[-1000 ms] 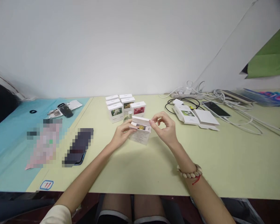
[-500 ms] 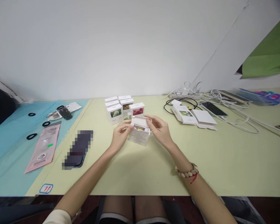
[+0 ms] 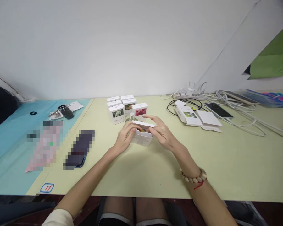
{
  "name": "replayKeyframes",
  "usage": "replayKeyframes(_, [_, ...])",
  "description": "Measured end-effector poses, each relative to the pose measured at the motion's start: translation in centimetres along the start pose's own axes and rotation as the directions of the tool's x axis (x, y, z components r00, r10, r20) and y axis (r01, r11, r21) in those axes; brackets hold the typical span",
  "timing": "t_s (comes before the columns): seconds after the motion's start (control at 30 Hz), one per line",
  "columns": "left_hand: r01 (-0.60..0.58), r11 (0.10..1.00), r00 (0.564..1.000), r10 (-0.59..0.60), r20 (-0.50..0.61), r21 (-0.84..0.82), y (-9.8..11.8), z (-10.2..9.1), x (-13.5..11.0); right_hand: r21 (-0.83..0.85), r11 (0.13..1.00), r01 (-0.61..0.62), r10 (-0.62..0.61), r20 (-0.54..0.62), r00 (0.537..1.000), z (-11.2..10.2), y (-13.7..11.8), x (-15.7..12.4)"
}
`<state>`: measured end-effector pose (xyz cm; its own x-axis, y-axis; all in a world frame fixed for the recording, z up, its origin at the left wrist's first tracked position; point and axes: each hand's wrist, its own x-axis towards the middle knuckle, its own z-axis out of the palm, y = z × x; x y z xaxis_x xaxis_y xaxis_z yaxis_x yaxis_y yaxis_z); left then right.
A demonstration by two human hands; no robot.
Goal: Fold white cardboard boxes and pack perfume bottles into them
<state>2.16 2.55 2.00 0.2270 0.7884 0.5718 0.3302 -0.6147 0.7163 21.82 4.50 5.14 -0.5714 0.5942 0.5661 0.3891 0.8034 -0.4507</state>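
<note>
A small white carton (image 3: 141,140) stands upright on the table in front of me, its top open. Something round and amber-yellow (image 3: 141,130) shows in the opening; its full shape is hidden. My left hand (image 3: 123,138) grips the carton's left side, fingers at the opening's edge. On the right side, my right hand (image 3: 163,135) holds the carton, thumb at the top edge and index finger raised along the back. Just behind the carton is a glass bottle with a silver cap (image 3: 131,116), partly hidden by it.
Several white boxes with flower pictures (image 3: 118,114) stand behind. An opened flat carton (image 3: 188,115), cables (image 3: 221,97) and a phone (image 3: 218,110) lie right. To the left are a pixelated dark phone-like object (image 3: 81,146), a pink packet (image 3: 46,144) and a dark jar (image 3: 66,112).
The carton's top flap has swung up and back, and the carton's opening faces me more. My right index finger has straightened and lifted. The view has shifted slightly.
</note>
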Motion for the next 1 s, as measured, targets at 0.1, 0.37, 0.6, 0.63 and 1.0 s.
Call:
replayKeyframes(0.1, [0.058, 0.998, 0.998, -0.059, -0.025, -0.031, -0.3, 0.1, -0.1, -0.093, 0.995, -0.023, 0.017, -0.061, 0.998, -0.2, -0.3, 0.1])
replayKeyframes(0.37, [0.184, 0.967, 0.956, -0.217, -0.197, -0.175, 0.0, 0.4, 0.2, -0.139, 0.986, -0.093, 0.050, -0.283, 0.958, -0.5, 0.5, 0.2])
replayKeyframes(0.6, [0.099, 0.993, 0.958, -0.112, -0.263, -0.063, 0.0, 0.7, -0.1, -0.003, 0.986, -0.167, 0.157, -0.317, 0.935, 0.1, 1.1, 0.2])
replayKeyframes(0.63, [0.076, 0.997, 0.966, -0.082, -0.247, -0.033, 0.0, 0.7, -0.2, -0.013, 0.985, -0.172, 0.158, -0.327, 0.932, 0.1, 1.2, 0.2])
replayKeyframes(1.0, [-0.042, 0.989, 0.981, 0.068, -0.182, 0.145, -0.5, -0.2, -0.1, 0.096, 0.971, -0.219, 0.239, -0.333, 0.912, 0.8, 1.3, 0.2])
